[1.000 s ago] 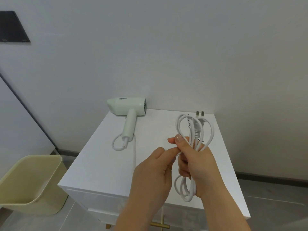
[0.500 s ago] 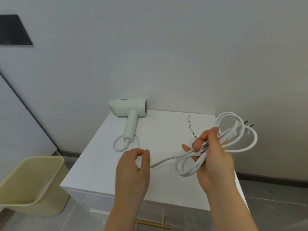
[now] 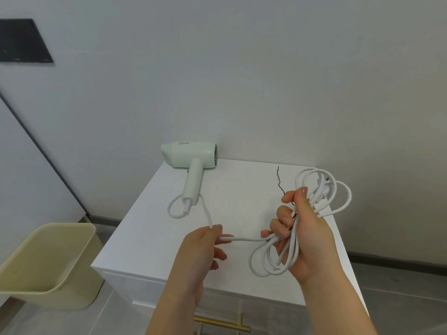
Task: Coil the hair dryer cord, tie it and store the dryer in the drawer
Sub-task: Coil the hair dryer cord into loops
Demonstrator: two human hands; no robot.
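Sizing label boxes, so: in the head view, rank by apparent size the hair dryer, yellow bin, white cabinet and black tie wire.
1. white cabinet
2. yellow bin, though the frame edge cuts it off
3. hair dryer
4. black tie wire

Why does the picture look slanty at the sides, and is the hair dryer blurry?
Head view: the wide-angle lens probably tilts the dark wall line on the left; the light is soft and even, with faint shadows on the cabinet top; the hair dryer looks sharp, while the white cord nearly blends into it.
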